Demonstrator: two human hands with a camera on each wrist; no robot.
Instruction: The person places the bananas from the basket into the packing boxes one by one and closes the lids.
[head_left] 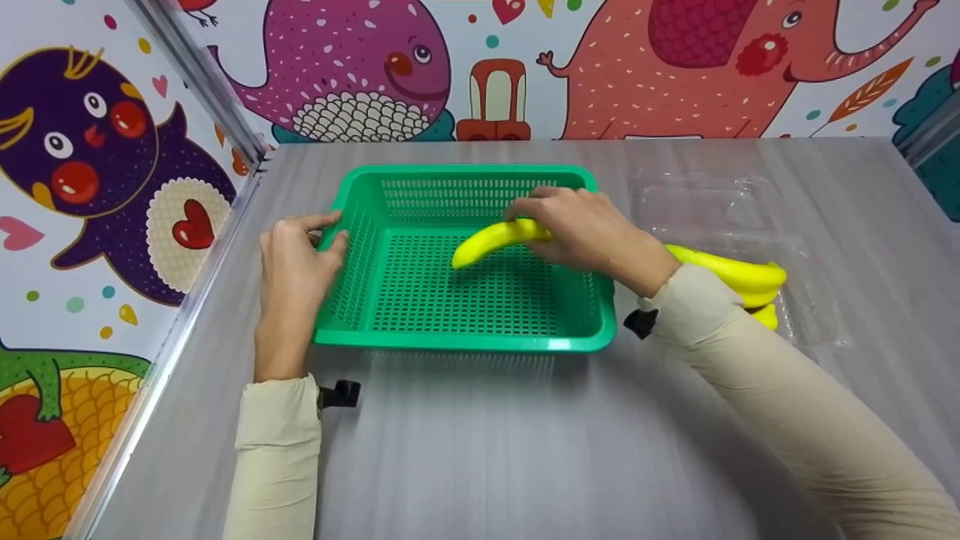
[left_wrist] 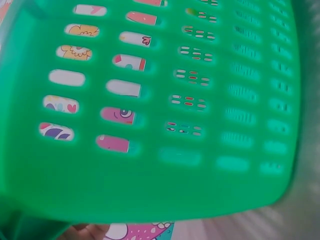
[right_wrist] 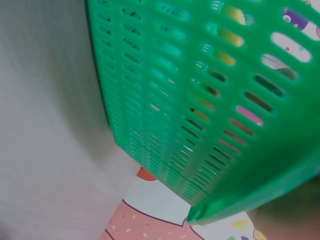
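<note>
A green plastic basket (head_left: 465, 343) with slotted walls stands on the table. My left hand (head_left: 296, 262) grips its left rim, thumb on the near side of the edge. Over the basket's right part, my right hand (head_left: 577, 229) holds a yellow banana (head_left: 491, 241) by one end, and the other end points down to the left. In the left wrist view the basket wall (left_wrist: 150, 190) hides most of that hand. The right wrist view looks through the slotted wall (right_wrist: 165, 100), with yellow showing behind the holes.
More bananas (head_left: 739, 277) lie right of the basket, partly behind the right forearm. They rest by a clear plastic tray (head_left: 817, 300), its lid part (head_left: 697, 206) farther back. Printed cartoon panels (head_left: 517, 67) border the table at the back and left.
</note>
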